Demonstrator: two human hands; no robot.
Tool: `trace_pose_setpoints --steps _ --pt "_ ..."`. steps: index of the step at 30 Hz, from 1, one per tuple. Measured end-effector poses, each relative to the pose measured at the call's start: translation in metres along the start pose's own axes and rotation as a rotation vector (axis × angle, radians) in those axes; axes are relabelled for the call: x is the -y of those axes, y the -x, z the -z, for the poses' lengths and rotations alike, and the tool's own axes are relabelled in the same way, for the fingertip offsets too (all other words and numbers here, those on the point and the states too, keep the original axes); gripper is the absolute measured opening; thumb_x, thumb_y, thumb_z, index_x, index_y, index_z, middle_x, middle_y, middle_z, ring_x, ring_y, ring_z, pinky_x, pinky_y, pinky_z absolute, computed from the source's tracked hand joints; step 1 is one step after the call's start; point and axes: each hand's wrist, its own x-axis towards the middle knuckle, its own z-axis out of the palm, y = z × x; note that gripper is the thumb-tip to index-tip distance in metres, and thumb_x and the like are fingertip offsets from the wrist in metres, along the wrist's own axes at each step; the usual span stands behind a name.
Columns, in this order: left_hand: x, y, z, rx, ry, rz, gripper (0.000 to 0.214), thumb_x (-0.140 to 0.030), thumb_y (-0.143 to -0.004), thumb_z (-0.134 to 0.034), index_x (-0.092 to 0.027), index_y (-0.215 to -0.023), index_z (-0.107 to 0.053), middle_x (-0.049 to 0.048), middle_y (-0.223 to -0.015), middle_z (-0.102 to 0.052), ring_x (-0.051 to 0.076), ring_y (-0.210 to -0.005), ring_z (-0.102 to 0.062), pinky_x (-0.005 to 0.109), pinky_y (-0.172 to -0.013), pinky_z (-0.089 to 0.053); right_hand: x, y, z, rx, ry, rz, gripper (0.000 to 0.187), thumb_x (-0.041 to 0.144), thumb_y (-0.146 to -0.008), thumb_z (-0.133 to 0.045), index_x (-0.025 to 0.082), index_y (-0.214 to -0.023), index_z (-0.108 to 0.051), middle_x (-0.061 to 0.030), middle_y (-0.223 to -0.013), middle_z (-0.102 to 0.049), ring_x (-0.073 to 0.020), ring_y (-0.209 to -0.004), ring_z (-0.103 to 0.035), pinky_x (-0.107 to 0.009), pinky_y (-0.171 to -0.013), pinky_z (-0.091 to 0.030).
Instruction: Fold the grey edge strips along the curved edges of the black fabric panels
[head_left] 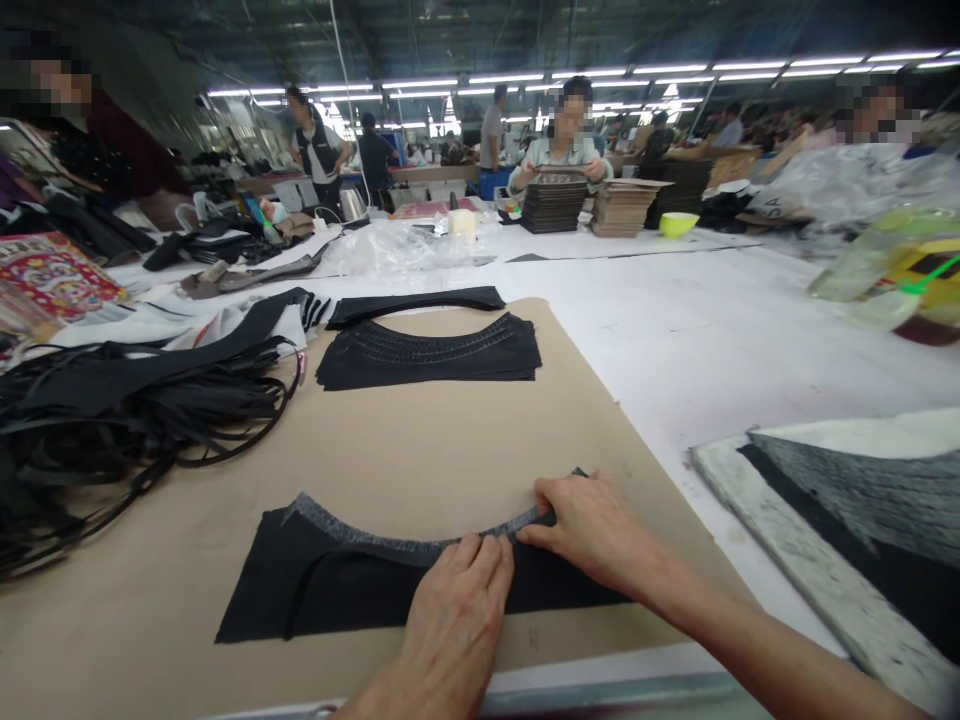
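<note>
Pressing down with both hands on a black fabric piece (337,590) at the near edge of the brown sheet (450,440). Starting from that sheet's left side: tangle of black strips (135,410) spilling over its left edge, well apart from the hands. Next, the piece itself: flat, matt black, roughly rectangular, with a deep curve cut into its far edge. Bordered along that curve by a grey strip (375,541), speckled, narrow, lifted a little at its left tip. Left hand (450,630) palm down by the sheet's near edge, fingers straight and close together, tips laid flat on the middle of the strip, gripping nothing. Right hand (592,535) just beside it, toward the sheet's right edge, fingers bent over the strip's right end, thumb lying along it; pinching or only pressing, cannot tell. At the sheet's far end, stack of black curved pieces (431,355), same cut, curve also facing away. Beyond the sheet's far right corner, on the white table (712,330), small yellow-green bowl (677,223); contents hidden by its rim. Farther right of the sheet, clear bag (900,260) holding something yellow and green, blurred. Long axis of the piece running left to right, parallel to the sheet's near edge; curved opening pointing toward the sheet's far end.
</note>
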Motion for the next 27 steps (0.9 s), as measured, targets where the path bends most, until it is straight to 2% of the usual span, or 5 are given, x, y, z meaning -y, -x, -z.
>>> trace_pose_setpoints --steps 4,9,27 --pt "-0.002 0.004 -0.006 -0.022 -0.066 -0.012 0.054 -0.004 -0.078 -0.050 -0.008 -0.132 -0.046 0.0076 -0.107 -0.061 0.024 -0.098 -0.056 0.033 -0.087 -0.050 -0.028 -0.004 0.009 0.063 -0.129 -0.037 0.013 0.034 -0.072 -0.064 0.021 -0.073 -0.061 -0.0031 -0.074 -0.068 -0.0193 -0.071 -0.061 -0.027 -0.058 -0.032" --pt "-0.003 0.004 -0.006 -0.013 -0.077 0.009 0.058 -0.006 -0.078 -0.052 -0.011 -0.135 -0.043 0.0060 -0.102 -0.061 0.022 -0.092 -0.056 0.032 -0.084 -0.050 -0.051 -0.006 0.008 0.093 -0.244 -0.036 0.007 0.027 -0.075 -0.059 0.021 -0.075 -0.063 0.0003 -0.070 -0.065 -0.0148 -0.068 -0.059 -0.023 -0.056 -0.034" --pt "-0.003 -0.003 -0.004 -0.013 -0.058 0.010 0.055 -0.008 -0.080 -0.051 -0.014 -0.134 -0.043 0.0056 -0.099 -0.058 0.021 -0.087 -0.050 0.033 -0.078 -0.045 -0.044 -0.005 0.000 0.001 -0.188 -0.070 0.007 0.026 -0.078 -0.058 0.020 -0.074 -0.060 -0.0016 -0.069 -0.063 -0.0150 -0.064 -0.055 -0.026 -0.056 -0.026"
